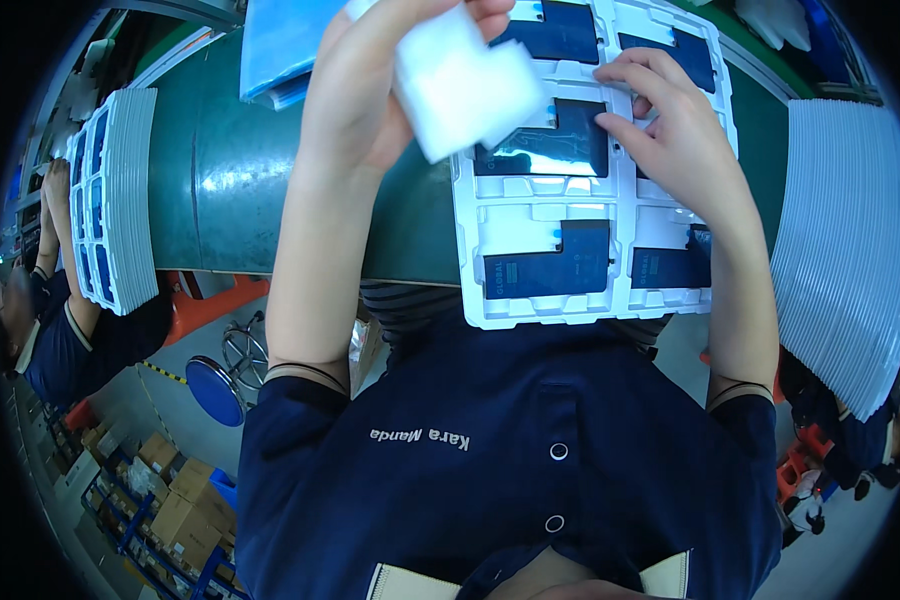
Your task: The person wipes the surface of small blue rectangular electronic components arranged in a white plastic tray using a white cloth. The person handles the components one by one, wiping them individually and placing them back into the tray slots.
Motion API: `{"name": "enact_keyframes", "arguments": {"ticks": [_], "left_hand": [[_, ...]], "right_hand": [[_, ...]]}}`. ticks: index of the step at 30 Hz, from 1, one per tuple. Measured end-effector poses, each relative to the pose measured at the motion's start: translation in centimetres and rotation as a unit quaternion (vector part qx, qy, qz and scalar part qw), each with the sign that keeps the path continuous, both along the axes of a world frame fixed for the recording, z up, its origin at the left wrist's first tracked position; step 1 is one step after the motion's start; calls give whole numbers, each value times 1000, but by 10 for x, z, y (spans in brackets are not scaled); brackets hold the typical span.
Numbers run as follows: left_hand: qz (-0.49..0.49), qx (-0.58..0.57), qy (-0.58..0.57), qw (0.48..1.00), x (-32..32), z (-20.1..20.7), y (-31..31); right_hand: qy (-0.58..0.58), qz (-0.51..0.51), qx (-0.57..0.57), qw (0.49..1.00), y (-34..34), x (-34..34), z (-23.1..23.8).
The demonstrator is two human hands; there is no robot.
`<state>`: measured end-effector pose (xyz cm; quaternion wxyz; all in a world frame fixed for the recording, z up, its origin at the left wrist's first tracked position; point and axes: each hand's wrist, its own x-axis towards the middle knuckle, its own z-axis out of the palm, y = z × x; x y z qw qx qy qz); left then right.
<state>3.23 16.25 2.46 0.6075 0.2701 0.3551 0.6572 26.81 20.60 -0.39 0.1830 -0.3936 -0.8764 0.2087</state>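
My left hand (365, 95) is raised at the upper middle, its fingers closed around a stack of white L-shaped pads (460, 85). The pads are blurred, and their material cannot be made out. To the right, my right hand (670, 125) reaches over a white plastic tray (485, 318), with thumb and index finger apart. Its thumb tip is at the right edge of a black L-shaped battery (580, 135) with a shiny surface. More such batteries lie in the tray's compartments, including one in the near row (555, 268). My right hand partly covers the compartment beside it.
A blue packet (280, 50) lies on the green table (240, 180) at the back. Tall stacks of white trays stand at the left (130, 200) and right (845, 240). Another person's arms (60, 210) are at the far left. A blue round stool (215, 390) stands below.
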Motion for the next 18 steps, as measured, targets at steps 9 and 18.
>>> {"name": "enact_keyframes", "arguments": {"ticks": [9,18], "left_hand": [[6,19,-57,998,-16,-24,22],[-10,-16,-46,999,9,-26,19]], "right_hand": [[-88,-9,-72,993,-18,12,21],[280,-82,-262,920,-20,-22,33]]}}
